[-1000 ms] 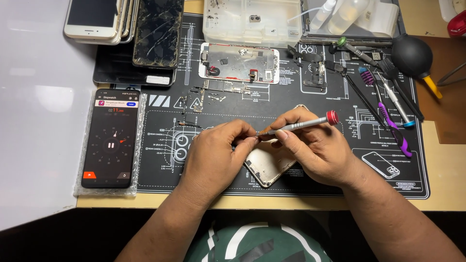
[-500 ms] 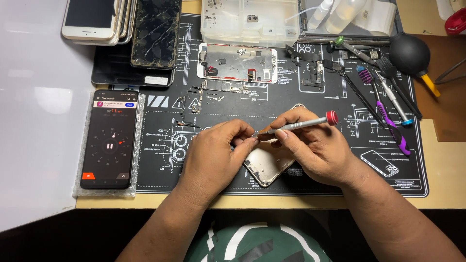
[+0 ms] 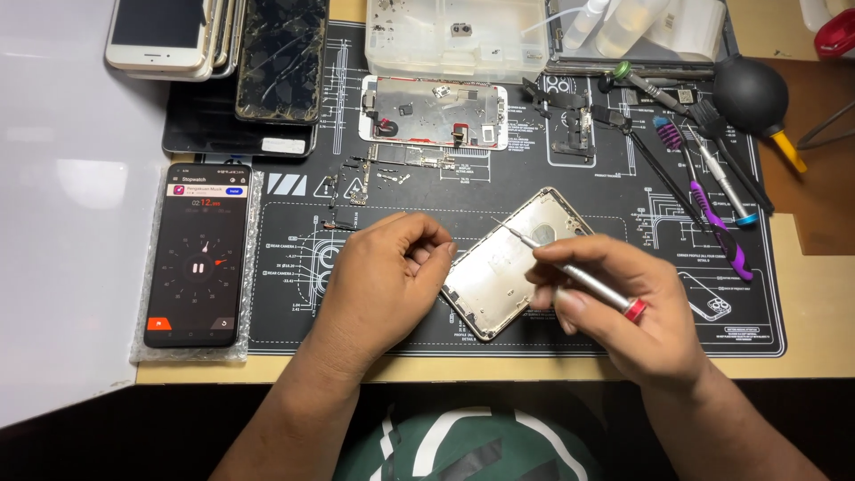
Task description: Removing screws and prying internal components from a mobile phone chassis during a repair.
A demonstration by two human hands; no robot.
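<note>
The right hand (image 3: 637, 312) pinches a thin silver screwdriver (image 3: 570, 272) with a red ring at its back end. Its fingers are pressed together around the handle. The sharp tip points up and to the left and sits over the inside of a phone back shell (image 3: 512, 263). I cannot tell if the tip touches the shell.

The shell is silver and empty inside. It lies tilted on the black repair mat (image 3: 623, 205), in the middle of the mat, between the two hands.

The left hand (image 3: 383, 281) is curled, with the fingers bent in toward the thumb. Its fingertips are right at the left edge of the shell. I cannot tell if it pinches something tiny.

To the left of the mat, a dark phone (image 3: 198, 254) lies on a piece of bubble wrap and shows a stopwatch. Above it is a stack of phones (image 3: 174, 36) and a phone with a cracked screen (image 3: 282, 58).

At the top of the mat lies a white phone screen part (image 3: 434, 111), face down, with small bits beside it. Behind it stands a clear plastic box (image 3: 468, 36).

On the right side of the mat are a purple brush (image 3: 704, 200), more thin tools and a black rubber air blower (image 3: 753, 89). Everything rests on a light wooden worktop (image 3: 815, 303).
</note>
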